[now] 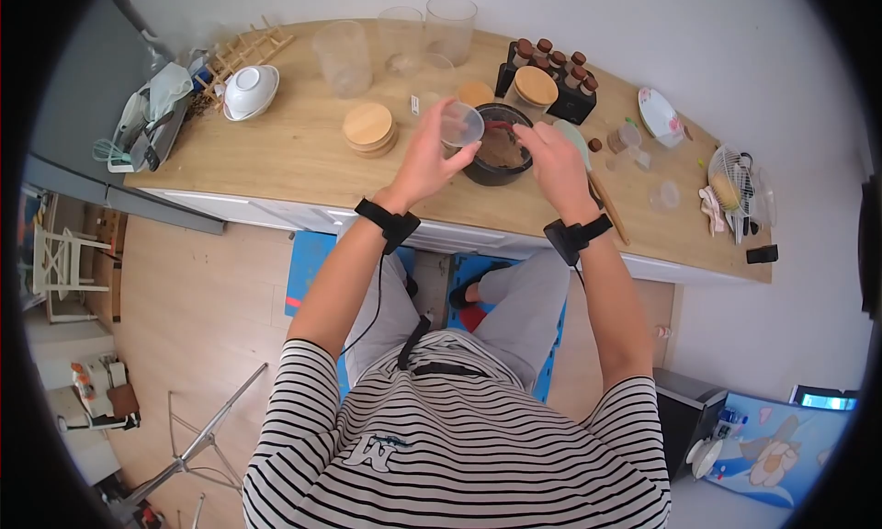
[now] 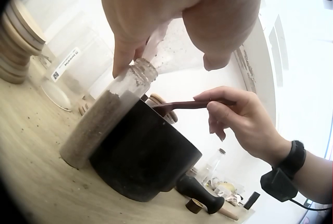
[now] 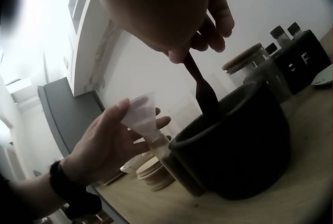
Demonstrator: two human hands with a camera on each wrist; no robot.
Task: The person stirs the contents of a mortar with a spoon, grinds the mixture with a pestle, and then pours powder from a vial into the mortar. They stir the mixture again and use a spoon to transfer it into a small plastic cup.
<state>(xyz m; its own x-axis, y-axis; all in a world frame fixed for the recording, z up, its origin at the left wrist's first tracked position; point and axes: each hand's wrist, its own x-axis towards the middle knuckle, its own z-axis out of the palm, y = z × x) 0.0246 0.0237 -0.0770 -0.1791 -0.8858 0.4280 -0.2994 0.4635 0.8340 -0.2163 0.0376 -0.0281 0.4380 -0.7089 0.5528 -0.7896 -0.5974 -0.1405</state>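
Note:
A clear plastic funnel [image 1: 462, 125] sits in the neck of a slim glass bottle [image 2: 99, 117], which holds brownish powder most of the way up. My left hand [image 1: 427, 161] grips the funnel, with thumb and fingers on opposite sides of its cone. The bottle stands on the counter, right beside a thick-walled black mortar [image 2: 148, 154]. Inside the mortar lies brown powder [image 1: 501, 147]. My right hand [image 1: 559, 166] pinches the handle of a dark reddish-brown spoon [image 3: 203, 89]. The spoon's lower end is down inside the mortar, partly hidden by its rim.
A jar with a wooden lid [image 1: 536, 88] and a black rack of small bottles [image 1: 579, 97] stand behind the mortar. Wooden lids [image 1: 369, 129] sit to the left, tall clear containers [image 1: 343, 60] at the back. A wooden stick [image 1: 608, 207] lies right, near the front edge.

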